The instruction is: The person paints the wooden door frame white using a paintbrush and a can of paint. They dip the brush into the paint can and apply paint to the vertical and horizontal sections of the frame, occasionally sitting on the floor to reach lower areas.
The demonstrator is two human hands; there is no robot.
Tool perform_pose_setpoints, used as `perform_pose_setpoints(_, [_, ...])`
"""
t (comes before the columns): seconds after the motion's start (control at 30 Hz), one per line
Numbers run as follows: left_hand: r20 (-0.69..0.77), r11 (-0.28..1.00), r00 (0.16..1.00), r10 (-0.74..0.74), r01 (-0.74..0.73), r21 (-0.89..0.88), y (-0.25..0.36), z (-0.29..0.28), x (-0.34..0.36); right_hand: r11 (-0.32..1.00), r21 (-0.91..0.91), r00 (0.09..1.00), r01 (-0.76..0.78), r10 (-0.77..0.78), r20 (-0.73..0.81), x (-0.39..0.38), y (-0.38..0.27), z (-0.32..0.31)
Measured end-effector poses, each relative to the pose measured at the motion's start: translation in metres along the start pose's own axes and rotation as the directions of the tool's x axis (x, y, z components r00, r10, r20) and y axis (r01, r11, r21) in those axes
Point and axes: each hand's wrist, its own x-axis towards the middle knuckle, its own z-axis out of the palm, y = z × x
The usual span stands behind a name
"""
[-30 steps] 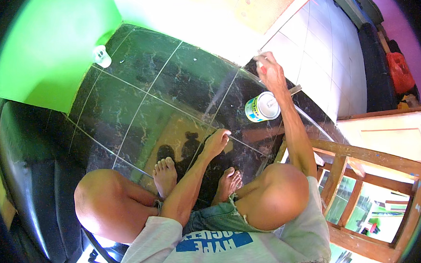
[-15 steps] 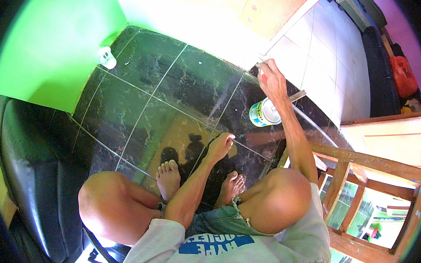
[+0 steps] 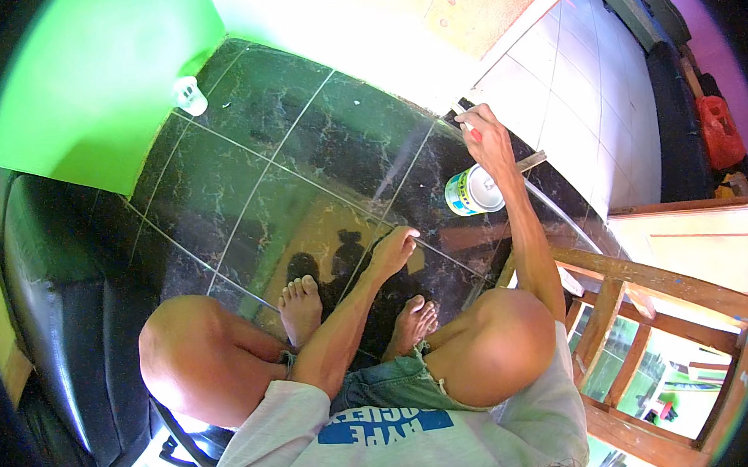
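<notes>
My right hand (image 3: 489,139) grips a slim brush with a red part on its handle (image 3: 473,131), its tip at the base of the white door frame (image 3: 425,87). Below that hand an open, cylindrical tin of white paint (image 3: 474,189), with a blue and yellow label, stands on the dark tiles beside a short wooden strip (image 3: 532,159). My left hand (image 3: 394,251) hangs forward between my knees, its fingers curled; whatever they hold, if anything, is hidden.
A small whitish plastic object (image 3: 189,97) sits by the green wall (image 3: 88,96). A black padded seat (image 3: 75,334) is at my left, a wooden frame (image 3: 613,272) at my right. White tiles (image 3: 579,113) extend past the doorway toward a red bag (image 3: 715,131).
My right hand with the brush has shifted slightly down along the foot of the frame, nearer the tin. The whole view has moved a little; my left hand keeps much the same pose.
</notes>
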Motion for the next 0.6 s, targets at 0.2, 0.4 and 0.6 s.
perform_pose_setpoints(0.2, [0.080, 0.996, 0.994, -0.077, 0.073, 0.049, -0.004, 0.003, 0.000, 0.996, -0.080, 0.996, 0.042, -0.047, -0.071, 0.026, 0.023, 0.011])
perform_pose_setpoints(0.4, [0.062, 0.998, 0.997, -0.052, 0.053, -0.022, -0.004, 0.000, -0.002, 0.995, -0.098, 1.000, 0.000, 0.001, 0.004, 0.012, 0.009, 0.030])
perform_pose_setpoints(0.6, [0.026, 1.000, 1.000, -0.013, 0.013, -0.010, -0.003, 0.001, 0.001, 0.998, -0.066, 0.998, -0.017, 0.013, -0.069, 0.024, 0.015, 0.030])
